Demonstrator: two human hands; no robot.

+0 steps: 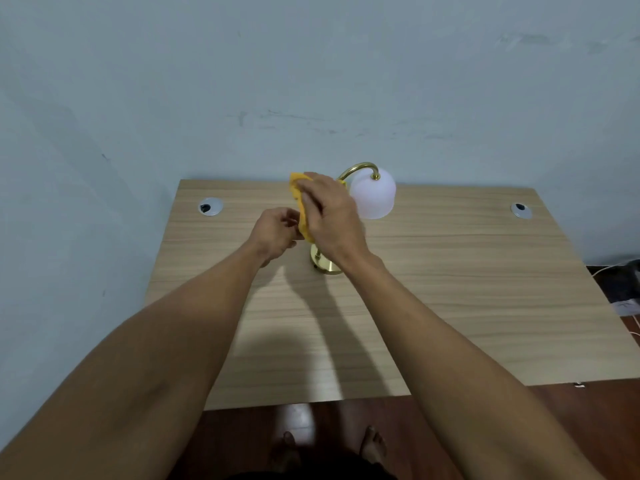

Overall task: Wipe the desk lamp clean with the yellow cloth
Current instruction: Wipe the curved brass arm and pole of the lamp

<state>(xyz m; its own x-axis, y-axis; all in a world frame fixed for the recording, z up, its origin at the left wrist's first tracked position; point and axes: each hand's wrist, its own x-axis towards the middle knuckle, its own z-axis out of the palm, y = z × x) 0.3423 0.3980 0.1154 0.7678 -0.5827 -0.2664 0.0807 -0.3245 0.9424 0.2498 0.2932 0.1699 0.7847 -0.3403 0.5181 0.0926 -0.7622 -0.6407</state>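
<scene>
A desk lamp stands near the back middle of the wooden desk [450, 289]. It has a white bell shade [375, 195], a curved brass neck [360, 167] and a round brass base [323, 263]. My right hand [329, 213] is wrapped around the lamp's upright stem with the yellow cloth [300, 202] pressed under the palm and fingers, so the stem is hidden. My left hand [277, 233] is just left of the stem, fingers curled, pinching the cloth's lower edge.
Two round cable grommets sit in the desk, one at the back left [210, 206] and one at the back right [521, 210]. A pale wall rises right behind the desk. Cables lie on the dark floor at the right [623, 296]. Bare feet show below the front edge.
</scene>
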